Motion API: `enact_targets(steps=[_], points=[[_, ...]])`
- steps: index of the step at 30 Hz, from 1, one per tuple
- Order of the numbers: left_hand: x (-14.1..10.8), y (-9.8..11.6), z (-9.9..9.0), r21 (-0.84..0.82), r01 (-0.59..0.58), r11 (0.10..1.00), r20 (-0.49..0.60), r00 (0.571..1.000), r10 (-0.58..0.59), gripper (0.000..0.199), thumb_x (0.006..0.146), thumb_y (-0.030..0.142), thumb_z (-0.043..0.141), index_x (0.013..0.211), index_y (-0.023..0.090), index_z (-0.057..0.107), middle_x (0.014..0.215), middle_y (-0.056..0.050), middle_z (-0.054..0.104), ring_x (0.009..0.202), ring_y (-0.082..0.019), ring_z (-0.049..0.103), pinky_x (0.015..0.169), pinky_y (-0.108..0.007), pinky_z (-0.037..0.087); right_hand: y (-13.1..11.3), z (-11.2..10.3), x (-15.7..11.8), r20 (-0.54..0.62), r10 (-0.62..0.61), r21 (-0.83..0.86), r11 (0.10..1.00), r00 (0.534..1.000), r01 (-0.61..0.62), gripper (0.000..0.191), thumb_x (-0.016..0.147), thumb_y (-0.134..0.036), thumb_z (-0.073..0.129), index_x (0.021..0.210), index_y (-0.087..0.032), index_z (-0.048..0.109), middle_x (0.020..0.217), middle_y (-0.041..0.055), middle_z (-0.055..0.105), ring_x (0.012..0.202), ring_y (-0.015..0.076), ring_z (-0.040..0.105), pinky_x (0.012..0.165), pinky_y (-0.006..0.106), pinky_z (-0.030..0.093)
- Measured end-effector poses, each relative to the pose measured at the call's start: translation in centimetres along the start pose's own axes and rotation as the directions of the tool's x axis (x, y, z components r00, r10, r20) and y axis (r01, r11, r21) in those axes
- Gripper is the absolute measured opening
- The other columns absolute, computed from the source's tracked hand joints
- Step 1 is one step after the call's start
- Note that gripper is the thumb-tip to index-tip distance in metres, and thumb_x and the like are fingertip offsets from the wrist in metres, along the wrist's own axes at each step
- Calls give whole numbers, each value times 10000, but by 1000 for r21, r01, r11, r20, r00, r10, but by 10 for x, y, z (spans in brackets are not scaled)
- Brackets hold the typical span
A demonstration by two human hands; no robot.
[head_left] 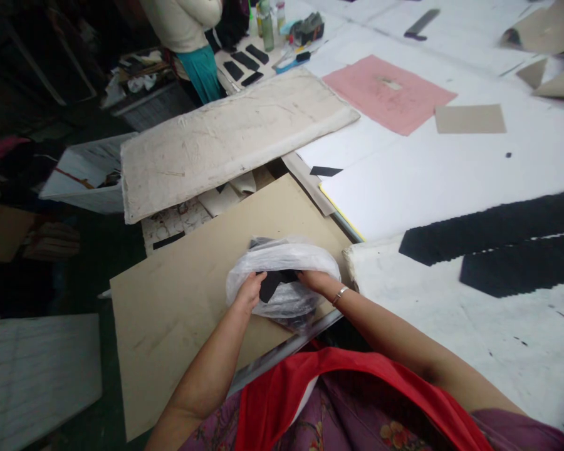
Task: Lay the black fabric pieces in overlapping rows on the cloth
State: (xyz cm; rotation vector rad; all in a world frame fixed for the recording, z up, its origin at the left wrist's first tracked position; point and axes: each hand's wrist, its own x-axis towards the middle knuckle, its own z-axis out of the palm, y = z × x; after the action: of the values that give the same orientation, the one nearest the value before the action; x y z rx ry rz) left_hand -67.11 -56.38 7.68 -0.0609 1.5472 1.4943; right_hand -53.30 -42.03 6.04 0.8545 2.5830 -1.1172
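A translucent white plastic bag (pixel 301 254) lies on a tan board in front of me, its mouth open toward me. Dark pieces of flat material (pixel 270 287) show inside the opening. My left hand (pixel 249 292) is at the left side of the mouth, thumb and fingers closed on the edge of a black piece. My right hand (pixel 314 280), with a bracelet at the wrist, reaches into the right side. Its fingertips are partly hidden by the bag and meet the black material there.
The tan board (pixel 183 326) juts past the table edge. Beyond it lies a padded pale board (pixel 235 134). Rows of black pointed strips (pixel 493 228) lie on the white table at right, with a pink sheet (pixel 390 94) farther back. A person (pixel 188 31) stands at the far left; plastic crates (pixel 89 172) are below.
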Motion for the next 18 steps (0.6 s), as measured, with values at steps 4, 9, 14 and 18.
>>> enact_targets(steps=[4, 9, 14, 18], points=[[-5, -1, 1, 66, 87, 994, 40, 995, -89, 211, 598, 186, 682, 795, 127, 635, 750, -60, 681, 795, -209, 625, 788, -343, 451, -5, -10, -39, -158, -256, 80, 959, 954, 271, 382, 815, -176, 465, 1189, -217, 529, 1163, 68, 579, 1066, 206, 522, 933, 361, 400], [-24, -1, 16, 98, 263, 960, 267, 922, -280, 201, 656, 272, 678, 782, 116, 655, 694, -54, 670, 642, -173, 608, 672, -297, 463, -10, -16, -89, -251, -549, -74, 832, 797, 550, 427, 814, -125, 437, 1195, -293, 531, 1311, 54, 446, 1242, 220, 347, 1007, 449, 322], [-47, -4, 38, 86, 419, 904, 494, 770, -404, 336, 775, 374, 564, 974, 109, 624, 853, -113, 678, 736, -202, 631, 727, -339, 481, -1, -20, -110, -181, -637, -156, 771, 749, 618, 447, 801, -81, 420, 1190, -263, 546, 1365, 75, 367, 1295, 238, 242, 1029, 451, 290], [-63, -3, 45, 131, 358, 925, 583, 727, -364, 408, 772, 431, 561, 1013, 104, 601, 880, -136, 671, 766, -222, 636, 756, -371, 477, 3, -21, -125, -198, -651, -148, 759, 733, 634, 496, 776, -33, 391, 1207, -237, 526, 1367, 86, 354, 1303, 239, 223, 1042, 449, 271]])
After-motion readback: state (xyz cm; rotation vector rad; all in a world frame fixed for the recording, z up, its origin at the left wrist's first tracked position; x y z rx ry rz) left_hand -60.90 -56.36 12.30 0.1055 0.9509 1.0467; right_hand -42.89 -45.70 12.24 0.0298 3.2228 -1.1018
